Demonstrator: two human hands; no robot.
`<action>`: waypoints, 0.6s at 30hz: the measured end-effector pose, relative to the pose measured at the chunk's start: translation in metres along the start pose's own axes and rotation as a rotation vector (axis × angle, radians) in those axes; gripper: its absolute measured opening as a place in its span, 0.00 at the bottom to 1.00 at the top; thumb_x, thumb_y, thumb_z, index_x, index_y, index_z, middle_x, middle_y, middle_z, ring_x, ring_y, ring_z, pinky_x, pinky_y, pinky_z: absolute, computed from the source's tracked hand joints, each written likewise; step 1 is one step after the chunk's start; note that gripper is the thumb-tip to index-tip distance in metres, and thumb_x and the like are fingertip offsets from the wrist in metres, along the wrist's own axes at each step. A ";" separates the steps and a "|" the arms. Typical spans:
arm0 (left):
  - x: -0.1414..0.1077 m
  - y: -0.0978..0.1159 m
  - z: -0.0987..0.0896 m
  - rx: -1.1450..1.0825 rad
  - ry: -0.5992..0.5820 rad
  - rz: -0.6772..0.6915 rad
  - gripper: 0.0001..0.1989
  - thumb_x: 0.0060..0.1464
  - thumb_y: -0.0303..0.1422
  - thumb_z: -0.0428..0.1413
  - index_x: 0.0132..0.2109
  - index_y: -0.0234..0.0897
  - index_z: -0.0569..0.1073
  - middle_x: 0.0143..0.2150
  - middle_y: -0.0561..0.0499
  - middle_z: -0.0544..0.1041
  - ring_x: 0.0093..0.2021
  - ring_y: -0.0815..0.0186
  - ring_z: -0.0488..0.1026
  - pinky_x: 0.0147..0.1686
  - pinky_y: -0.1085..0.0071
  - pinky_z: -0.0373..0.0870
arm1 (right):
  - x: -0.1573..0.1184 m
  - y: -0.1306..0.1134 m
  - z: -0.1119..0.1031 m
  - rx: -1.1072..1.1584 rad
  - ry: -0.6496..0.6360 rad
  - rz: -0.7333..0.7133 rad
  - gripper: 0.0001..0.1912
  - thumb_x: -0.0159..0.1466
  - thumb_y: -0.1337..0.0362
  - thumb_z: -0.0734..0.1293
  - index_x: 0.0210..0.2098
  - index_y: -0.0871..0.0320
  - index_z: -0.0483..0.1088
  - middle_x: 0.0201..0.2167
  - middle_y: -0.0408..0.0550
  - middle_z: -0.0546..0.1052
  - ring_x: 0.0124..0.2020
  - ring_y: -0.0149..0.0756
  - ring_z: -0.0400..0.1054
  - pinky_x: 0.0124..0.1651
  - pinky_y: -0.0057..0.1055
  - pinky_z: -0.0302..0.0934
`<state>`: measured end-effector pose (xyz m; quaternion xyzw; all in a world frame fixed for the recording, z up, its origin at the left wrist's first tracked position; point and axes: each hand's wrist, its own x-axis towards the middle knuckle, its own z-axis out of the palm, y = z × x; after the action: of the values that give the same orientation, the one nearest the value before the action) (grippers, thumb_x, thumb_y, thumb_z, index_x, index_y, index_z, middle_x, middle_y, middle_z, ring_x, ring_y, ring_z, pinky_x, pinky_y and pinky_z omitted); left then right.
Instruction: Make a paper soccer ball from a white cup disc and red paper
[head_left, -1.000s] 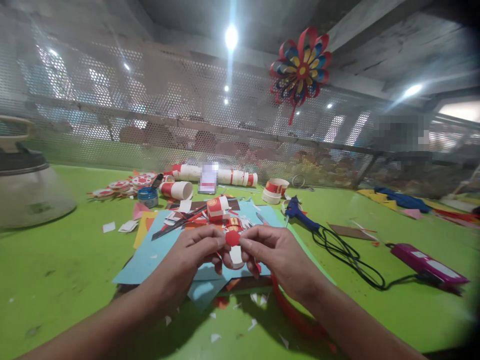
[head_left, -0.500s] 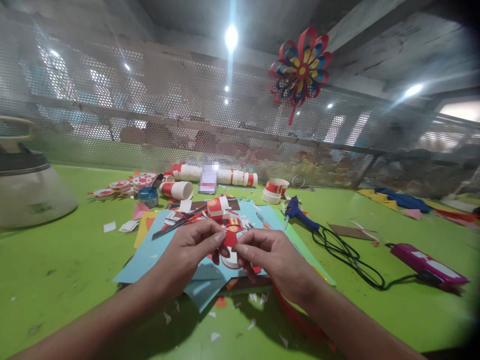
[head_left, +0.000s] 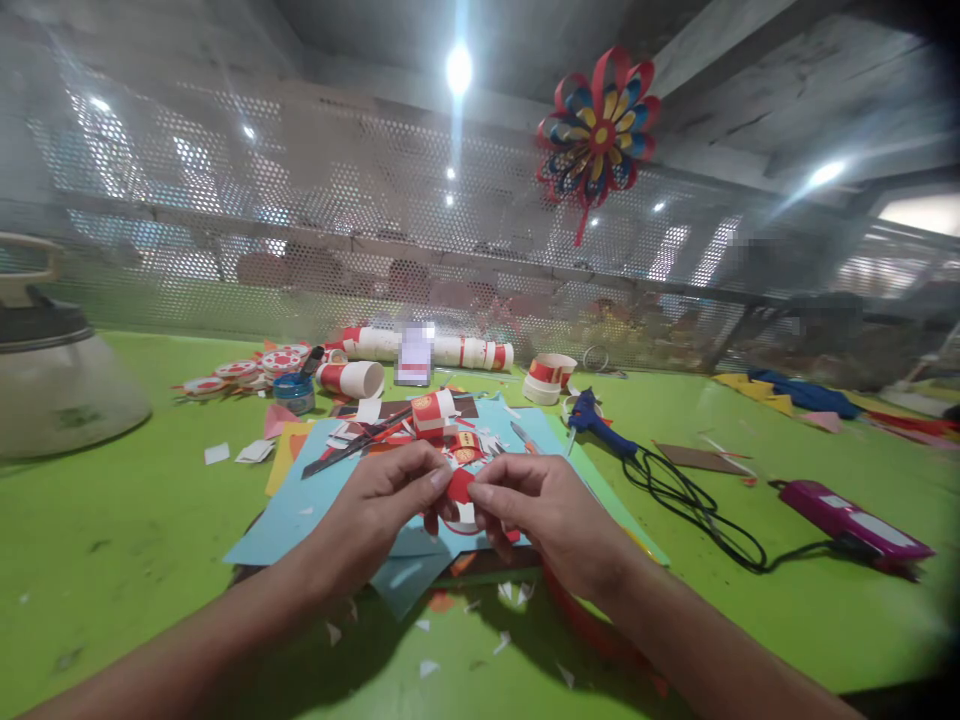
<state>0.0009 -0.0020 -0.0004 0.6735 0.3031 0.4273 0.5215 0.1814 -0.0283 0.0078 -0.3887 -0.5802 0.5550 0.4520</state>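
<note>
Between my two hands is a small red paper piece [head_left: 460, 487], pinched at its edges. My left hand [head_left: 401, 490] grips its left side with thumb and fingers. On its other side, my right hand [head_left: 529, 500] pinches the right edge. Both hands hover over blue paper sheets [head_left: 330, 510]. Just beyond my fingertips lie a red-and-white paper ring with gold print [head_left: 466, 447] and a cut cup piece [head_left: 433, 413]. Scissors [head_left: 360, 447] rest to the left among white scraps. A white round piece under my hands is partly hidden.
A blue glue gun [head_left: 600, 425] with a looped black cord lies to the right, near a purple power strip [head_left: 851, 522]. Behind stand a blue jar [head_left: 293, 393], a row of paper cups [head_left: 442, 350] and a phone [head_left: 415, 356]. A paper flower [head_left: 600, 135] hangs above.
Little differs: the view has shifted slightly. Both hands keep the same pinch on the red paper piece.
</note>
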 end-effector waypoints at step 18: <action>0.000 -0.003 -0.001 -0.149 0.140 -0.079 0.11 0.55 0.38 0.55 0.30 0.34 0.72 0.26 0.51 0.74 0.28 0.66 0.69 0.27 0.71 0.65 | 0.002 0.003 0.001 -0.001 0.028 -0.003 0.14 0.56 0.56 0.73 0.24 0.61 0.71 0.20 0.41 0.71 0.18 0.24 0.61 0.20 0.23 0.56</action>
<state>0.0003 -0.0006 -0.0027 0.5889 0.3324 0.4740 0.5640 0.1797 -0.0264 0.0047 -0.3955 -0.5747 0.5486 0.4608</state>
